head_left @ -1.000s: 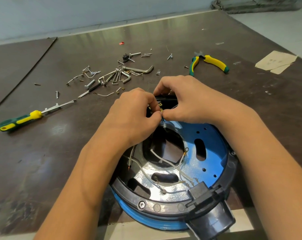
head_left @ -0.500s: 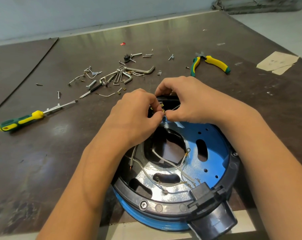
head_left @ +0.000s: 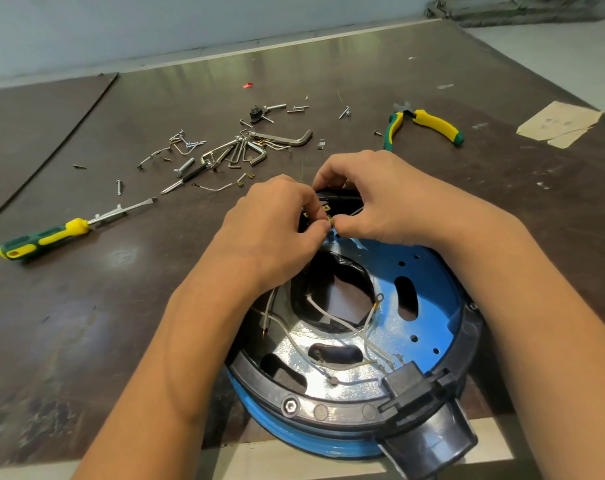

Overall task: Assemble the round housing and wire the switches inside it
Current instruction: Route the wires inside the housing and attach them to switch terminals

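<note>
The round housing (head_left: 429, 271), blue inside with a black rim, lies flat at the near edge of the desk (head_left: 329, 74), right of the middle. Both hands meet over its far side, above a black switch part (head_left: 339, 202) with brass contacts. The left hand (head_left: 277, 233) has a narrow grip, thumb and fingertips pinching a small brass terminal (head_left: 330, 221). The right hand (head_left: 380, 199) pinches the same terminal from the other side, fingers curled. Loose white wires (head_left: 329, 313) run across the housing's silvery floor toward a black handle piece (head_left: 429, 441) at its near rim. A green-and-yellow screwdriver (head_left: 44, 237) lies toward the left edge. Hex keys (head_left: 259, 147) and screws are scattered beyond the hands, and pliers (head_left: 422, 124) lie toward the far right.
</note>
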`<state>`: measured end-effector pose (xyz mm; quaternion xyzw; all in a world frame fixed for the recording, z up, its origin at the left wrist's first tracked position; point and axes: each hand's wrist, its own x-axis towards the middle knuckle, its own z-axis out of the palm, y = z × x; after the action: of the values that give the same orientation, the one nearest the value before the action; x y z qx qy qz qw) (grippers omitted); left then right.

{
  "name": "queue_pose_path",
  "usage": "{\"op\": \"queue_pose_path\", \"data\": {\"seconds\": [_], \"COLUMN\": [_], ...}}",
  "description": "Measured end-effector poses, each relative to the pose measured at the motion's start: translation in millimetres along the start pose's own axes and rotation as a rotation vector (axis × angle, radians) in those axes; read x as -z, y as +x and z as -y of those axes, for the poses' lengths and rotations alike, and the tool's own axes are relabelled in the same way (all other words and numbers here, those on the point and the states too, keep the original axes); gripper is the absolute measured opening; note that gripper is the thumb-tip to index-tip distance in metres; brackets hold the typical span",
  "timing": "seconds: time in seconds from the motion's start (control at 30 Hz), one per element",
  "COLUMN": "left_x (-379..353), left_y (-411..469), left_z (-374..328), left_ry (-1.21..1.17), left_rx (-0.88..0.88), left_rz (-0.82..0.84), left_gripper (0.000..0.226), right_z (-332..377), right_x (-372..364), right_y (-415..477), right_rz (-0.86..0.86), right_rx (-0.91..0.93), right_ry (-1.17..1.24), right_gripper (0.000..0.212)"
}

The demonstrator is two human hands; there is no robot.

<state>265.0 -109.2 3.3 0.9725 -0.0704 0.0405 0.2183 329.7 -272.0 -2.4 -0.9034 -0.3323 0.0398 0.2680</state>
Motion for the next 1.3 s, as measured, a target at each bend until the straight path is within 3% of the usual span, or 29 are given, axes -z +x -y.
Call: {"op": "queue_pose_path", "data": {"seconds": [0.8, 1.0, 1.17, 1.3], "left_x": [-1.5, 6.0, 24.0, 43.3], "left_y": [0.0, -2.1, -9.8, -19.9], "left_z": [1.2, 0.4, 12.2, 12.0], "left_ry": [-0.007, -0.212, -0.14, -0.083], "left_rx": [-0.028, 0.145, 0.238, 0.237], "left_rz": [-0.062, -0.223, -0.021, 0.09], "left_gripper": [0.008, 0.005, 0.024, 0.033], "right_z": [-1.3, 0.5, -8.7, -9.8], "right_x": [-3.5, 2.5, 26.3, 39.9], "right_y": [2.7, -4.5, -17.5, -27.6], "right_rz": [-0.047, -0.105, -0.088, -0.12], "right_rx": [-0.006, -0.062, -0.144, -0.147], "right_ry": [-0.058, -0.012, -0.036, -0.05], "right_gripper": [0.043, 0.035, 0.013, 0.011]}}
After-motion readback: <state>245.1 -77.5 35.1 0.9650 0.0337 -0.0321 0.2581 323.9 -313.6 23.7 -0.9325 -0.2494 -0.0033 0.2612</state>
